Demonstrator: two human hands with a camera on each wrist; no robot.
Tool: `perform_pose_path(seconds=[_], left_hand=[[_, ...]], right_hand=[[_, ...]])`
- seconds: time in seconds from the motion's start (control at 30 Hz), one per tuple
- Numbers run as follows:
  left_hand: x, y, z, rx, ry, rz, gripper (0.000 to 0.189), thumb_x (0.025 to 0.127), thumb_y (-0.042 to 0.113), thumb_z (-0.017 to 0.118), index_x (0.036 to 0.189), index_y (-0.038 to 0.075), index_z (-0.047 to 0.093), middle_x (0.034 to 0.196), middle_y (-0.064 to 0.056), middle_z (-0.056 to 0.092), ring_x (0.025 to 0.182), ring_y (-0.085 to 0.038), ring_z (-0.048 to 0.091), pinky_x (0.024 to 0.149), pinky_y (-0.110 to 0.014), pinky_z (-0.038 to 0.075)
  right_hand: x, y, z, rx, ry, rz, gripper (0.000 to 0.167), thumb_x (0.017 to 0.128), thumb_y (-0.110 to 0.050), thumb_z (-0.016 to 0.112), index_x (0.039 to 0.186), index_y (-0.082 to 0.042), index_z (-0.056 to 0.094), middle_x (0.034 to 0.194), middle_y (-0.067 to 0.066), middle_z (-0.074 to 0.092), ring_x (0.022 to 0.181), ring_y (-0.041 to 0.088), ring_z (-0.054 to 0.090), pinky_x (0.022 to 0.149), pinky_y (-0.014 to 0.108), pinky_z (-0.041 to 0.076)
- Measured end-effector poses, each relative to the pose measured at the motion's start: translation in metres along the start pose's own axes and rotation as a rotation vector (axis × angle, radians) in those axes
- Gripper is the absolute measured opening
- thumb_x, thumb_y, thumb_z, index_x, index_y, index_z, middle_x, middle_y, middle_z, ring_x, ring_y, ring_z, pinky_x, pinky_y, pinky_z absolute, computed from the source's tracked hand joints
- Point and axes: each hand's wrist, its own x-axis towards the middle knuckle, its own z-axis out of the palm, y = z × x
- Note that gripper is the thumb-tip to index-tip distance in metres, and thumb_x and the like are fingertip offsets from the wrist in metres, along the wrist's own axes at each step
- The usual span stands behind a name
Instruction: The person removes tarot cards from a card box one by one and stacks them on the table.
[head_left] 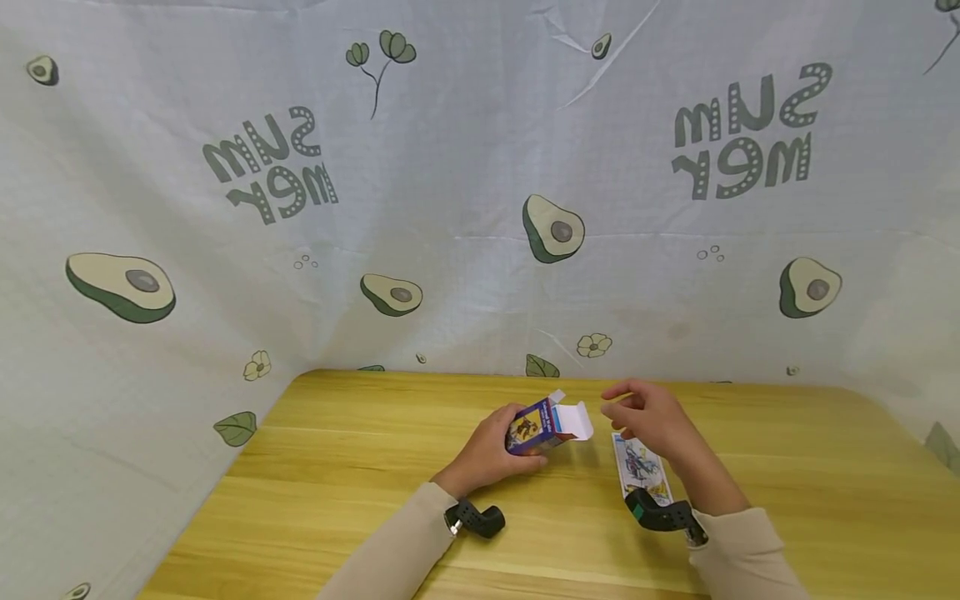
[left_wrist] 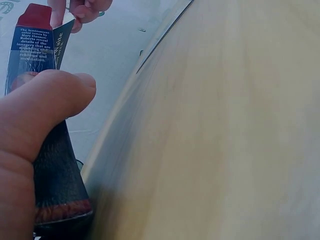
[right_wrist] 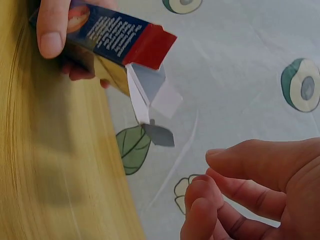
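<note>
A small purple-blue card box [head_left: 531,427] with a picture on its front is gripped in my left hand [head_left: 491,450], tilted above the table. Its end flap [head_left: 572,420] stands open toward the right, and in the right wrist view the red side flap [right_wrist: 151,46] is folded out. My left thumb [left_wrist: 60,97] lies along the box's side. To the right, my right hand [head_left: 654,418] hovers with fingers loosely bent and nothing between them, apart from the flaps. Below it a picture card [head_left: 641,468] lies on the table, partly covered by the right wrist camera; whether more cards lie under it, I cannot tell.
The wooden table [head_left: 337,500] extends to both sides of the hands. Behind it hangs a pale curtain [head_left: 465,192] printed with avocados and lettering, reaching down to the table's back edge. Black wrist cameras [head_left: 660,510] are strapped on both forearms.
</note>
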Motion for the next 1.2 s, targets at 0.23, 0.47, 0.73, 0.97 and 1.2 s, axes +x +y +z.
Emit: perform_pose_path(seconds=[0.23, 0.47, 0.73, 0.97, 1.2], left_hand=[[0.0, 0.0, 0.0, 0.002, 0.001, -0.001, 0.065, 0.078, 0.042, 0.078, 0.128, 0.012, 0.05, 0.108, 0.005, 0.056, 0.092, -0.008, 0.052, 0.079, -0.022, 0.046], [0.0, 0.0, 0.0, 0.006, -0.001, 0.009, 0.064, 0.078, 0.041, 0.078, 0.127, 0.011, 0.05, 0.107, 0.004, 0.056, 0.092, -0.007, 0.053, 0.079, -0.022, 0.046], [-0.001, 0.002, -0.001, 0.0, 0.003, 0.017, 0.062, 0.077, 0.039, 0.079, 0.125, 0.012, 0.05, 0.106, 0.004, 0.056, 0.091, -0.007, 0.053, 0.079, -0.022, 0.046], [-0.001, 0.001, 0.0, 0.001, 0.005, 0.016, 0.063, 0.077, 0.04, 0.079, 0.126, 0.011, 0.051, 0.105, 0.004, 0.056, 0.09, -0.007, 0.053, 0.078, -0.022, 0.046], [-0.001, 0.0, 0.0, -0.006, 0.007, 0.013, 0.061, 0.077, 0.04, 0.079, 0.125, 0.014, 0.05, 0.105, 0.004, 0.056, 0.089, -0.008, 0.053, 0.077, -0.022, 0.047]], right_hand=[[0.0, -0.006, 0.003, 0.017, 0.017, -0.051, 0.029, 0.094, -0.018, 0.062, 0.114, 0.003, 0.058, 0.095, 0.018, 0.066, 0.079, 0.028, 0.062, 0.068, 0.034, 0.054], [-0.002, -0.012, 0.006, 0.07, 0.027, -0.045, 0.029, 0.094, -0.016, 0.063, 0.114, 0.003, 0.058, 0.096, 0.017, 0.066, 0.083, 0.031, 0.063, 0.068, 0.031, 0.053], [-0.002, -0.017, 0.014, 0.079, 0.021, -0.051, 0.028, 0.093, -0.013, 0.063, 0.114, 0.005, 0.058, 0.094, 0.016, 0.066, 0.081, 0.028, 0.063, 0.067, 0.034, 0.054], [-0.003, -0.02, 0.018, 0.095, -0.008, -0.051, 0.029, 0.093, -0.014, 0.063, 0.115, 0.003, 0.058, 0.093, 0.013, 0.067, 0.078, 0.022, 0.062, 0.068, 0.034, 0.054], [-0.003, -0.022, 0.022, 0.107, -0.028, -0.061, 0.026, 0.093, -0.014, 0.063, 0.113, 0.004, 0.059, 0.091, 0.013, 0.067, 0.076, 0.021, 0.062, 0.066, 0.033, 0.052]])
